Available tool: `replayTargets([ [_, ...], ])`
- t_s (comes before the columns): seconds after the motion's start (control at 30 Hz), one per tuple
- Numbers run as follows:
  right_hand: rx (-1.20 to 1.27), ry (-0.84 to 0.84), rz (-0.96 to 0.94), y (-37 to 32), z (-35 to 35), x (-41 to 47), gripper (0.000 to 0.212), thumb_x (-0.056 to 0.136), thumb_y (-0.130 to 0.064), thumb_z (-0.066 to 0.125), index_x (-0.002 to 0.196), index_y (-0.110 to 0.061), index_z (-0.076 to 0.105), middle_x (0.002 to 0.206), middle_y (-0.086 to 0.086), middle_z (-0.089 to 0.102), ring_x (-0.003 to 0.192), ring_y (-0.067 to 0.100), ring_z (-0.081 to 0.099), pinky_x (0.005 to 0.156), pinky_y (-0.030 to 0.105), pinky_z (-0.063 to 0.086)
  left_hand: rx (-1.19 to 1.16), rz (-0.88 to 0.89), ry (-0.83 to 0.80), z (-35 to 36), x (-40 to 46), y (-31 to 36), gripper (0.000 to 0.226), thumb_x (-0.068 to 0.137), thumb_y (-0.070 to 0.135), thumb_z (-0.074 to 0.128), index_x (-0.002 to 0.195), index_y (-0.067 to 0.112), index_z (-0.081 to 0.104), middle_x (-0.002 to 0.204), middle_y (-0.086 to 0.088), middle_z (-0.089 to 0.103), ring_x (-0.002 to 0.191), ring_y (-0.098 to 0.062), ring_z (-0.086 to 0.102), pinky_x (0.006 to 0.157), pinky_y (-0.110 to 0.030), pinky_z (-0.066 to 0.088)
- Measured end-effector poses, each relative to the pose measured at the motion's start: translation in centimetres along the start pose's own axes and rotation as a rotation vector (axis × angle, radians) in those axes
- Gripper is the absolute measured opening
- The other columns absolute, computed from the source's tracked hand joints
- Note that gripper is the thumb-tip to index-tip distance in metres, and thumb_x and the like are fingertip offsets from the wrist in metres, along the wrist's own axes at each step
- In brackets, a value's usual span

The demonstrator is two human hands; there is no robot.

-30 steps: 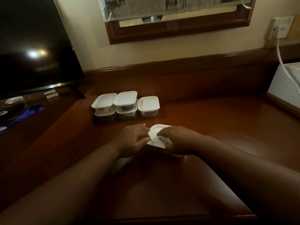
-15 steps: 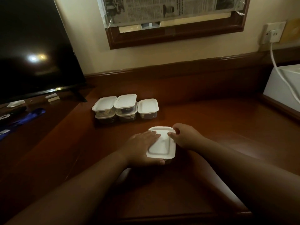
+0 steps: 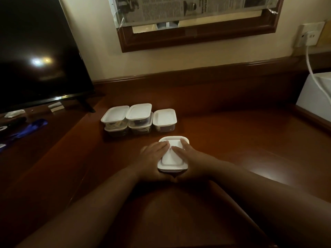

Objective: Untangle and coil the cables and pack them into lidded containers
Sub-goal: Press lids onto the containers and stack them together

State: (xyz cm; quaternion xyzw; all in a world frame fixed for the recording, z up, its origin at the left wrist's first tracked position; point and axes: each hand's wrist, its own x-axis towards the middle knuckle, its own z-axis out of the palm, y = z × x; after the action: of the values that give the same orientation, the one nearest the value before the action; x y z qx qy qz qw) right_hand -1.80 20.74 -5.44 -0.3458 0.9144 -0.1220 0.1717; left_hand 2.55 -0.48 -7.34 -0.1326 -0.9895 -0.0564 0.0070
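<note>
On the dark wooden surface [image 3: 241, 140], near the middle, sits a small container with a white lid [image 3: 172, 155], and both hands lie on it. The left hand [image 3: 153, 159] rests along the lid's left edge with its fingers stretched flat across the top; the right hand [image 3: 189, 158] lies the same way on the right edge, fingers straight and pressing down, so neither hand curls round anything. The heels of both hands meet at the container's near end. Just beyond, to the far left, stand five more lidded containers [image 3: 138, 119]: two stacks of two side by side, with a single one touching them on the right; coiled cables show dimly through their clear walls. A dark television [image 3: 35, 51] stands at far left, and a white cord [image 3: 312, 72] hangs from a wall socket at far right
</note>
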Motion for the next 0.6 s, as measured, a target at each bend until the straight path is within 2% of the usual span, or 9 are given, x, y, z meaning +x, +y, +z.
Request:
replayTargets([
  [0.07,-0.041,0.043,-0.014,-0.1,0.3,0.6,0.102,0.087,-0.053,0.067,0.157,-0.031,-0.004,0.163,0.003,-0.023,0.145,0.030,0.027,0.111,0.034,0.036,-0.073,-0.046,0.063,0.7,0.2,-0.9,0.136,0.049,0.104,0.031,0.158,0.027,0.003,0.166,0.008,0.001,0.152,-0.012,0.004,0.121,-0.041,0.012],
  [0.13,-0.100,0.052,-0.019,0.0,0.4,1.1,0.095,0.093,-0.049,0.060,0.157,-0.028,-0.008,0.162,0.007,-0.023,0.141,0.030,0.035,0.107,0.032,0.040,-0.185,-0.177,0.103,1.4,0.3,-1.8,0.142,0.044,0.105,0.036,0.158,0.027,-0.001,0.167,0.006,0.000,0.152,-0.015,0.004,0.120,-0.042,0.012],
  [0.23,-0.138,0.092,-0.020,0.7,0.3,1.7,0.088,0.098,-0.046,0.052,0.157,-0.024,-0.010,0.163,0.009,-0.019,0.137,0.028,0.040,0.105,0.033,0.042,-0.229,-0.349,-0.006,1.6,0.9,-2.6,0.146,0.042,0.103,0.045,0.157,0.029,-0.006,0.167,0.005,-0.005,0.153,-0.016,0.000,0.122,-0.046,0.009],
  [0.33,-0.026,0.166,0.007,1.7,0.2,2.1,0.082,0.101,-0.043,0.048,0.157,-0.022,-0.008,0.165,0.004,-0.012,0.140,0.028,0.036,0.109,0.034,0.038,-0.147,-0.375,-0.093,1.3,2.3,-3.3,0.139,0.050,0.099,0.048,0.158,0.028,-0.002,0.167,0.004,-0.006,0.152,-0.015,-0.005,0.123,-0.044,0.004],
  [0.47,0.129,0.313,0.062,2.9,0.1,3.3,0.076,0.102,-0.038,0.046,0.158,-0.022,-0.003,0.166,0.000,-0.005,0.150,0.025,0.018,0.116,0.034,0.027,-0.112,-0.405,-0.120,1.3,4.0,-4.3,0.132,0.056,0.099,0.042,0.158,0.026,0.003,0.167,0.004,-0.004,0.152,-0.012,-0.006,0.124,-0.043,0.001],
  [0.6,0.089,0.400,0.040,3.6,-2.1,5.4,0.073,0.103,-0.027,0.047,0.158,-0.019,0.000,0.166,0.002,-0.004,0.148,0.026,0.022,0.113,0.033,0.030,-0.113,-0.411,-0.096,1.4,5.0,-4.6,0.127,0.061,0.098,0.039,0.159,0.026,0.004,0.166,0.006,-0.003,0.152,-0.009,-0.006,0.123,-0.041,-0.001],
])
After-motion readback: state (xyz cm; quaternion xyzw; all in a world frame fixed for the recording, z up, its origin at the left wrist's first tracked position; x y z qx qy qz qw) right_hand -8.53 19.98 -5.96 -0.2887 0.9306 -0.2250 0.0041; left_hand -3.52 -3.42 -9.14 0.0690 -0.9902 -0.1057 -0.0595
